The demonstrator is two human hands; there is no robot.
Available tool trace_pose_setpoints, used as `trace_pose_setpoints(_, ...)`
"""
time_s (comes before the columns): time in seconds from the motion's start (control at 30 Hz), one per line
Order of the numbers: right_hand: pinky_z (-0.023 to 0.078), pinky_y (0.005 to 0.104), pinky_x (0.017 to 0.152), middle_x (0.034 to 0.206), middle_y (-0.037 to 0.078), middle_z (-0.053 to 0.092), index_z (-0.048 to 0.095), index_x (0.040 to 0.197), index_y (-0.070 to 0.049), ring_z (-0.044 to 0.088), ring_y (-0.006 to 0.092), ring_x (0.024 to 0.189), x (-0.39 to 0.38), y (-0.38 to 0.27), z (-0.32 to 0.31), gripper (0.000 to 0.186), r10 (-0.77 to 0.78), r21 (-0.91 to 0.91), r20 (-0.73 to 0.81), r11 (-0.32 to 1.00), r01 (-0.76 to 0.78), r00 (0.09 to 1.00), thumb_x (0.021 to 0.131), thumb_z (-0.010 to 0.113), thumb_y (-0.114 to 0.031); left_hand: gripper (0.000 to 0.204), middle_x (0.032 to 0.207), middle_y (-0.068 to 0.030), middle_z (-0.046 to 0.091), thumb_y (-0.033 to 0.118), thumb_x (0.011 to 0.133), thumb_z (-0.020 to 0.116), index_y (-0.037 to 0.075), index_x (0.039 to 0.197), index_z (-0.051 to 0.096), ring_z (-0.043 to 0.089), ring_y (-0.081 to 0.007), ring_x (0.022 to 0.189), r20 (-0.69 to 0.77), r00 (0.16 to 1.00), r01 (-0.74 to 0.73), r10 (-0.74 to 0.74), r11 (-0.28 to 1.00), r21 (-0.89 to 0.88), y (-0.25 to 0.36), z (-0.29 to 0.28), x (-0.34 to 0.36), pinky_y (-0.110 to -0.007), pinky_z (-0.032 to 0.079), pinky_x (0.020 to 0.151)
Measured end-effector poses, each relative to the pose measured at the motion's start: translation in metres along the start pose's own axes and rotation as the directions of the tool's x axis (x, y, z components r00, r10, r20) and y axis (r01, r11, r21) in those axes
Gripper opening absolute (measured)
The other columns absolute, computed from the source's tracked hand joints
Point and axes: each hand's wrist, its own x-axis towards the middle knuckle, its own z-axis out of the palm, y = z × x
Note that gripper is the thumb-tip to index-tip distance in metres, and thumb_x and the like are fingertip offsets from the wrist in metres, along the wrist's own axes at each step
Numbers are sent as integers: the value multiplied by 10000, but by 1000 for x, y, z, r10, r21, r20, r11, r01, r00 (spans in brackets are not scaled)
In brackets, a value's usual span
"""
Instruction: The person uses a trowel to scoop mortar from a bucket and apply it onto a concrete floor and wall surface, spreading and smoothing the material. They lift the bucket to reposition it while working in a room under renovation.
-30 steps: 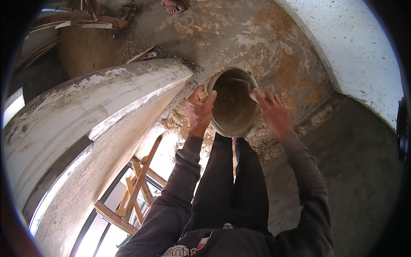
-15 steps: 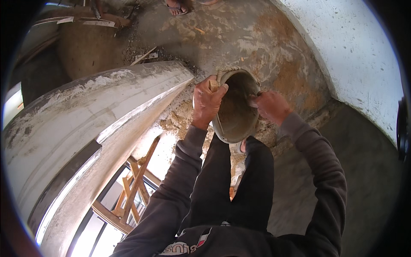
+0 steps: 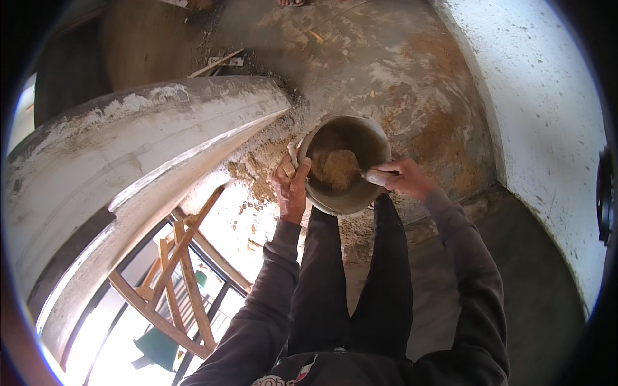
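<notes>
A round grey bucket (image 3: 378,138) hangs in front of my legs, its mouth facing up at me. My left hand (image 3: 291,190) grips its left rim, thumb over the edge. A pale, wood-like piece (image 3: 290,168) also shows in that hand; its full shape is hidden. My right hand (image 3: 411,179) is closed round the pale handle of a trowel (image 3: 381,175), at the bucket's right rim. The trowel's blade reaches inside the bucket, where a rounded patch of brown, sandy mortar (image 3: 338,170) lies on or beside it; I cannot tell which.
A curved, plaster-smeared wall (image 3: 148,119) runs along the left, with a wooden frame (image 3: 170,283) below it by a bright opening. A white speckled wall (image 3: 528,103) bounds the right. Crumbled debris (image 3: 257,170) lies on the stained floor (image 3: 360,71). Another person's foot shows (image 3: 291,2).
The bucket has come slightly lower and tipped so its mouth faces me more. My left hand has moved down and left with it. The trowel and the brown mortar now show more clearly.
</notes>
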Motion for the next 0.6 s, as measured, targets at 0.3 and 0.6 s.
trace_pose_setpoints(0.3, 527, 335, 641, 883, 166, 742, 686, 1277, -93, 626, 143, 642, 43, 39, -26, 551, -192, -278, -326, 955, 100, 926, 731, 607, -111, 196, 777, 28, 574, 168, 876, 721, 18, 988, 663, 486, -79, 724, -206, 975, 77, -80, 997, -23, -63, -26, -12, -265, 419, 662)
trace_pose_setpoints(0.6, 556, 345, 701, 1097, 186, 719, 670, 1300, -141, 695, 251, 711, 63, 73, -29, 540, -191, -392, -413, 920, 16, 890, 768, 577, -156, 316, 990, -49, 651, 153, 898, 692, -18, 1157, 632, 561, -122, 891, -202, 974, 98, -98, 995, -10, -75, -72, -8, -286, 465, 818)
